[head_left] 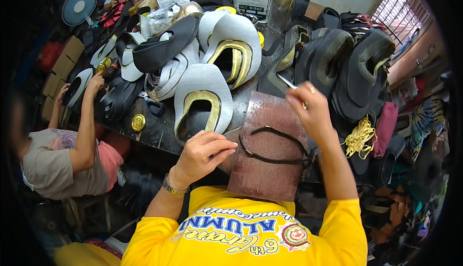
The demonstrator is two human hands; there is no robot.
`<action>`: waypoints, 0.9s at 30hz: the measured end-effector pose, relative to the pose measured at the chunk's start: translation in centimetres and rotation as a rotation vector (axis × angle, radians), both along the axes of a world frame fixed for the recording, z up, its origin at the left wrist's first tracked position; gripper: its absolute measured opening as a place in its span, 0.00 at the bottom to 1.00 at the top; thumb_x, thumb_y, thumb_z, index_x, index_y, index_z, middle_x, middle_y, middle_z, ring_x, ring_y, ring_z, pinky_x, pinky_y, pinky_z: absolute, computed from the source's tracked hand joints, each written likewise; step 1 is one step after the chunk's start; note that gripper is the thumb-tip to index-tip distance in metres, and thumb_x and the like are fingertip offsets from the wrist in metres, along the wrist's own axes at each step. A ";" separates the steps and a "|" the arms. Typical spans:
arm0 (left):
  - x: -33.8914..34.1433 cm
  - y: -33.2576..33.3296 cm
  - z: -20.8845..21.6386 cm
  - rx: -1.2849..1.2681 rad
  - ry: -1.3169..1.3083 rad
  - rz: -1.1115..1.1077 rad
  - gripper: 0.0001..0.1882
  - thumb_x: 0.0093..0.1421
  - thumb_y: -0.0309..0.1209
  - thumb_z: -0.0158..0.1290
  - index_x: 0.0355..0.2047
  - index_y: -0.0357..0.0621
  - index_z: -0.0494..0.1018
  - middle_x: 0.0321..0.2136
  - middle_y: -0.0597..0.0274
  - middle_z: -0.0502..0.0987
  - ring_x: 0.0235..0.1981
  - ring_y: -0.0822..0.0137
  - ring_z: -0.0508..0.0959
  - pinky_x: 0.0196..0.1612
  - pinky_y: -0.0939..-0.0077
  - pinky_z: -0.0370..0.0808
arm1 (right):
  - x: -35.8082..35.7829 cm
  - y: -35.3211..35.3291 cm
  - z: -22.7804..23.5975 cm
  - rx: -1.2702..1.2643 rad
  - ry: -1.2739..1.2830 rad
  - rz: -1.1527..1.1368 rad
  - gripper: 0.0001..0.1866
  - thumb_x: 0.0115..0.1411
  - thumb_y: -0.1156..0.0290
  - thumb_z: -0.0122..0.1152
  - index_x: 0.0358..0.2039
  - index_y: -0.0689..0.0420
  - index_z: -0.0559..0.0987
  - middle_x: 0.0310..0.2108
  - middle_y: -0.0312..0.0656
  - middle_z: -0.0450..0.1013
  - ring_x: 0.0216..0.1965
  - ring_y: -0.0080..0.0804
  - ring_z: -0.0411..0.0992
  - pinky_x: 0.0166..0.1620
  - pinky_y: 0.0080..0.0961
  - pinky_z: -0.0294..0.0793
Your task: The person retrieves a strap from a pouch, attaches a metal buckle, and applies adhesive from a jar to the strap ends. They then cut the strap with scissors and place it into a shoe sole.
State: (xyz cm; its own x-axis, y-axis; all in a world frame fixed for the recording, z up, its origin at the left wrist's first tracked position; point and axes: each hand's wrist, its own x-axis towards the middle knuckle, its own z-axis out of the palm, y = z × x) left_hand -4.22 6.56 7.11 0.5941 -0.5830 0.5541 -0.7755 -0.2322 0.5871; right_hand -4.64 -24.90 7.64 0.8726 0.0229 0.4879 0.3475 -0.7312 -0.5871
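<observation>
Thin black cord (274, 160) looped on a reddish-brown rectangular board (267, 181)

The cord spans the board's middle, between the hands, reaching its right edge. Just off the board's left edge, the left hand (201, 153) pinches its fingertips together; whether they grip anything, I cannot tell. Above the board's upper right, the right hand (311, 112) is closed around a slim, pointed silver tool (286, 81), apart from the cord. Board surface shows below the cord; a grey horseshoe-shaped piece (202, 80) crowds its upper left.
</observation>
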 end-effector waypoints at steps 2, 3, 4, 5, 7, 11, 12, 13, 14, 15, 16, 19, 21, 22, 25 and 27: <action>1.1 0.1 1.4 0.078 -0.064 0.027 0.10 0.50 0.23 0.68 0.35 0.44 0.84 0.31 0.61 0.81 0.32 0.62 0.80 0.36 0.70 0.75 | 7.0 -0.5 0.7 0.041 -0.028 0.057 0.12 0.60 0.69 0.66 0.41 0.63 0.82 0.34 0.48 0.76 0.36 0.40 0.77 0.41 0.32 0.75; 2.2 0.0 2.2 0.108 -0.109 0.034 0.10 0.50 0.23 0.68 0.34 0.44 0.83 0.31 0.61 0.81 0.33 0.61 0.80 0.37 0.70 0.75 | 10.7 -0.5 0.8 0.137 0.026 0.043 0.16 0.59 0.66 0.67 0.44 0.62 0.82 0.36 0.49 0.77 0.36 0.41 0.78 0.42 0.32 0.75; 3.6 -0.1 3.1 0.139 -0.134 0.042 0.09 0.52 0.25 0.67 0.35 0.45 0.83 0.32 0.60 0.81 0.36 0.59 0.80 0.38 0.67 0.76 | 14.0 -0.4 0.7 0.241 0.060 0.055 0.19 0.58 0.63 0.69 0.46 0.62 0.82 0.39 0.50 0.78 0.37 0.42 0.78 0.43 0.33 0.75; 5.1 0.0 4.1 0.191 -0.112 0.033 0.09 0.53 0.26 0.67 0.35 0.44 0.83 0.33 0.59 0.81 0.38 0.58 0.81 0.41 0.66 0.76 | 17.2 -0.5 0.9 0.229 0.119 0.020 0.21 0.56 0.62 0.70 0.47 0.61 0.82 0.42 0.51 0.78 0.39 0.43 0.78 0.46 0.34 0.75; 9.4 -0.5 5.6 0.233 -0.040 0.017 0.12 0.54 0.28 0.66 0.40 0.42 0.81 0.37 0.56 0.81 0.42 0.55 0.81 0.48 0.64 0.75 | 22.0 0.0 0.6 0.122 0.128 -0.053 0.23 0.54 0.62 0.72 0.49 0.58 0.82 0.45 0.50 0.79 0.44 0.45 0.77 0.50 0.36 0.75; 19.1 -3.9 6.0 0.059 -0.174 0.142 0.23 0.54 0.27 0.66 0.51 0.41 0.76 0.44 0.53 0.80 0.49 0.52 0.79 0.57 0.65 0.73 | 25.3 2.6 -0.7 -0.023 -0.098 -0.077 0.20 0.49 0.70 0.73 0.45 0.52 0.82 0.45 0.44 0.78 0.48 0.46 0.75 0.54 0.41 0.73; 21.1 -4.9 5.5 0.008 -0.243 0.208 0.25 0.53 0.26 0.66 0.52 0.42 0.76 0.44 0.53 0.80 0.49 0.52 0.79 0.58 0.65 0.73 | 24.9 3.3 -0.9 0.005 -0.133 -0.067 0.19 0.47 0.72 0.72 0.42 0.52 0.82 0.43 0.43 0.79 0.47 0.46 0.75 0.53 0.40 0.73; 22.7 -5.4 5.0 -0.001 -0.257 0.302 0.27 0.53 0.26 0.66 0.54 0.42 0.75 0.44 0.54 0.80 0.50 0.52 0.79 0.58 0.66 0.73 | 24.5 4.0 -0.8 0.061 -0.270 -0.018 0.13 0.47 0.77 0.67 0.36 0.55 0.82 0.39 0.43 0.79 0.45 0.46 0.75 0.51 0.40 0.73; 23.9 -5.3 4.5 0.016 -0.245 0.238 0.26 0.52 0.24 0.66 0.53 0.42 0.75 0.44 0.54 0.80 0.49 0.53 0.79 0.56 0.66 0.74 | 23.8 4.3 -0.6 -0.024 -0.358 0.001 0.11 0.47 0.80 0.63 0.32 0.55 0.81 0.35 0.43 0.77 0.43 0.47 0.75 0.48 0.41 0.74; 25.0 -5.0 4.1 0.072 -0.177 0.200 0.25 0.51 0.22 0.65 0.51 0.42 0.76 0.44 0.54 0.81 0.49 0.54 0.80 0.55 0.67 0.74 | 22.9 4.7 -0.4 -0.046 -0.300 0.046 0.10 0.47 0.81 0.62 0.32 0.56 0.81 0.35 0.43 0.77 0.43 0.48 0.75 0.47 0.41 0.74; 25.7 -4.6 3.7 0.148 -0.081 0.180 0.24 0.51 0.21 0.65 0.50 0.42 0.77 0.44 0.55 0.81 0.48 0.55 0.80 0.54 0.67 0.75 | 21.9 5.0 -0.2 -0.068 -0.313 0.122 0.09 0.48 0.82 0.61 0.31 0.56 0.81 0.34 0.43 0.76 0.43 0.48 0.75 0.46 0.41 0.75; 26.5 -3.6 2.7 0.306 0.027 0.029 0.15 0.48 0.16 0.61 0.37 0.39 0.80 0.37 0.53 0.82 0.41 0.54 0.82 0.47 0.67 0.77 | 19.7 4.6 0.6 -0.097 -0.134 0.403 0.09 0.50 0.72 0.70 0.34 0.55 0.83 0.33 0.42 0.76 0.39 0.44 0.76 0.42 0.36 0.75; 26.0 -3.3 2.0 0.329 0.011 0.003 0.11 0.47 0.15 0.60 0.33 0.39 0.80 0.33 0.52 0.82 0.37 0.53 0.82 0.44 0.66 0.78 | 19.7 3.8 1.0 -0.025 0.055 0.511 0.13 0.53 0.63 0.74 0.36 0.55 0.85 0.32 0.41 0.78 0.36 0.37 0.77 0.41 0.32 0.75; 26.0 -3.3 1.9 0.297 0.005 0.019 0.12 0.47 0.15 0.60 0.33 0.39 0.80 0.33 0.54 0.82 0.37 0.54 0.82 0.44 0.66 0.77 | 20.3 3.4 1.1 0.054 0.184 0.535 0.15 0.55 0.59 0.74 0.38 0.56 0.85 0.31 0.41 0.78 0.35 0.34 0.77 0.41 0.29 0.75; 26.3 -3.2 2.1 0.209 0.060 0.069 0.13 0.47 0.15 0.63 0.34 0.41 0.80 0.36 0.59 0.81 0.41 0.57 0.81 0.46 0.66 0.77 | 24.1 2.8 0.9 0.310 0.154 0.202 0.22 0.60 0.51 0.68 0.44 0.57 0.85 0.41 0.47 0.80 0.41 0.38 0.78 0.43 0.34 0.76; 27.0 -3.4 2.5 0.217 -0.112 0.124 0.12 0.48 0.16 0.64 0.34 0.43 0.81 0.41 0.61 0.80 0.45 0.58 0.79 0.47 0.64 0.76 | 26.7 3.0 0.4 0.016 0.102 -0.049 0.25 0.60 0.48 0.67 0.47 0.54 0.85 0.47 0.50 0.79 0.48 0.43 0.77 0.47 0.41 0.75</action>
